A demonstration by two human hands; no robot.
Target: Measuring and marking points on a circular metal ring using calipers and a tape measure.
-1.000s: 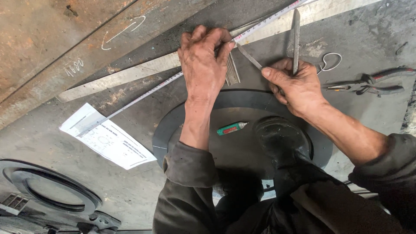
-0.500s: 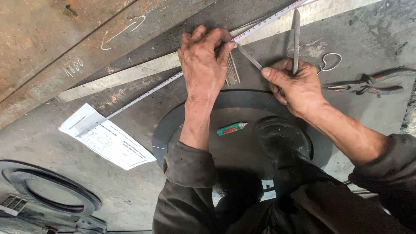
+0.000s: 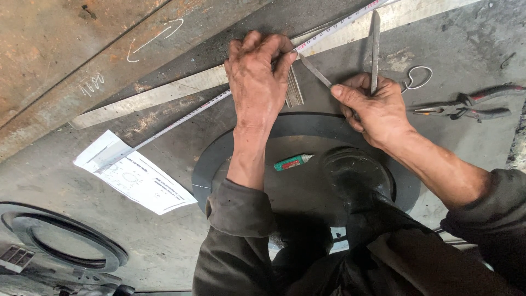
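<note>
Nothing's really moved, left hand [image 3: 257,82] still pressing tape measure [image 3: 181,118] flat on steel surface [image 3: 164,230], tape running diagonally lower-left to upper-right, right hand [image 3: 375,109] gripping dividers [image 3: 374,49], legs pointing away.

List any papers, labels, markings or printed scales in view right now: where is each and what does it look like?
White printed paper sheet: lies flat on the grey metal plate, left of the dark ring; rectangular, with a drawn circle.
Steel measuring tape: stretched diagonally under the left hand; narrow, pale, printed scale.
White chalk marks: upper left, on the rusty plate; curved arrow.
Green and red marker: inside the ring.
</note>
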